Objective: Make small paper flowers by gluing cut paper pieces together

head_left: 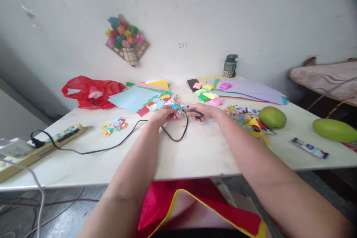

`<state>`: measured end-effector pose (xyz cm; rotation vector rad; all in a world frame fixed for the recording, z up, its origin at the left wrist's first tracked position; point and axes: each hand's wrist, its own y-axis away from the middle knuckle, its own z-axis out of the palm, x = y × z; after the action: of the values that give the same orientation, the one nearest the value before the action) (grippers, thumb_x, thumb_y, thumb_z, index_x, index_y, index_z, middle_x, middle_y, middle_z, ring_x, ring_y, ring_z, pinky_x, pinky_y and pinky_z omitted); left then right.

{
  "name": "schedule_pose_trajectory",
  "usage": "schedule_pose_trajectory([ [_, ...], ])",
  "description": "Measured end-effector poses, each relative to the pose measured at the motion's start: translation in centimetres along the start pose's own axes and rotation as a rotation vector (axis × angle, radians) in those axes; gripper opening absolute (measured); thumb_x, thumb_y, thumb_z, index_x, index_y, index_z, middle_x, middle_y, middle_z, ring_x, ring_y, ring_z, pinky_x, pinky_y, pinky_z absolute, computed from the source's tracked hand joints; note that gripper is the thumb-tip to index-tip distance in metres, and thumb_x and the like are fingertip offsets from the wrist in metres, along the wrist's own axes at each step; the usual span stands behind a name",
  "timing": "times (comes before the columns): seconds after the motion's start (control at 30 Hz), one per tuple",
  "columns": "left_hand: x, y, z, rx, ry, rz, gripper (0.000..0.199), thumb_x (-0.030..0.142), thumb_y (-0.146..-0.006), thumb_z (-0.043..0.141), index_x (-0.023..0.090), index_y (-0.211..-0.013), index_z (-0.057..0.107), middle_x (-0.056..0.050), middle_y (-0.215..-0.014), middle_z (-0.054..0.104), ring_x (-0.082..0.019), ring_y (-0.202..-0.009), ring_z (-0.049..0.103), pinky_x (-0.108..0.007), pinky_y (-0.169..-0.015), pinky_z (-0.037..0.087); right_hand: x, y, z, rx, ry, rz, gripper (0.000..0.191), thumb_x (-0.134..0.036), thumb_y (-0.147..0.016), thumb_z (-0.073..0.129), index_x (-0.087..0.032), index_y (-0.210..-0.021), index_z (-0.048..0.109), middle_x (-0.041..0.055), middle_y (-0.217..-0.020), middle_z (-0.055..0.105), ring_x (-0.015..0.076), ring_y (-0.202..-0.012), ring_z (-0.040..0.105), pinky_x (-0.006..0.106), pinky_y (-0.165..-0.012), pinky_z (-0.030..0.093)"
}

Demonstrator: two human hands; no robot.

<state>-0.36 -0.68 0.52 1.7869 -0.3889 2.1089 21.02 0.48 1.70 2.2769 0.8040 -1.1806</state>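
Observation:
Near the middle of the table, my left hand [165,114] pinches a small piece of blue paper [175,106]. Black-handled scissors [196,112] are in my right hand [205,111], its fingers wrapped round the handles. The blades point left and meet the blue paper; how far they are apart is too small to tell. Just behind my left hand lie cut paper pieces [153,105] in several colours. A black cable [175,140] loops on the table below both hands. Paper flowers [114,126] with coloured centres lie to the left.
A power strip [60,137] and red plastic bag [92,91] are at left. Coloured sheets [251,88], bright clay packs [208,96] and a bottle [230,66] stand at the back. On the right are paper scraps [252,122], green mangoes [272,117] and a glue tube [310,148].

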Motion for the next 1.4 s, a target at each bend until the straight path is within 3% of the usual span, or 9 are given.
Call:
schedule_pose_trajectory([
  [1.1,-0.25,-0.29,-0.24,-0.018,0.032,-0.004,0.021,0.024,-0.072,0.066,0.008,-0.063,0.056,-0.004,-0.057,0.06,-0.006,-0.045,0.05,-0.029,-0.063,0.053,0.11,-0.13,0.25,0.061,-0.049,0.024,0.02,-0.035,-0.075,0.058,-0.016,-0.072,0.051,-0.0046,-0.047,0.049,0.0052,-0.037,0.04,0.018,-0.034,0.026],
  [1.4,-0.12,-0.3,0.0,0.004,0.048,-0.021,0.012,0.019,-0.078,0.06,0.008,-0.071,0.057,-0.007,-0.062,0.065,-0.01,-0.049,0.058,-0.026,-0.06,0.053,-0.32,0.12,0.38,0.106,-0.06,0.011,0.019,-0.034,-0.073,0.06,-0.017,-0.072,0.052,-0.0043,-0.048,0.051,0.0061,-0.038,0.044,0.018,-0.035,0.027],
])
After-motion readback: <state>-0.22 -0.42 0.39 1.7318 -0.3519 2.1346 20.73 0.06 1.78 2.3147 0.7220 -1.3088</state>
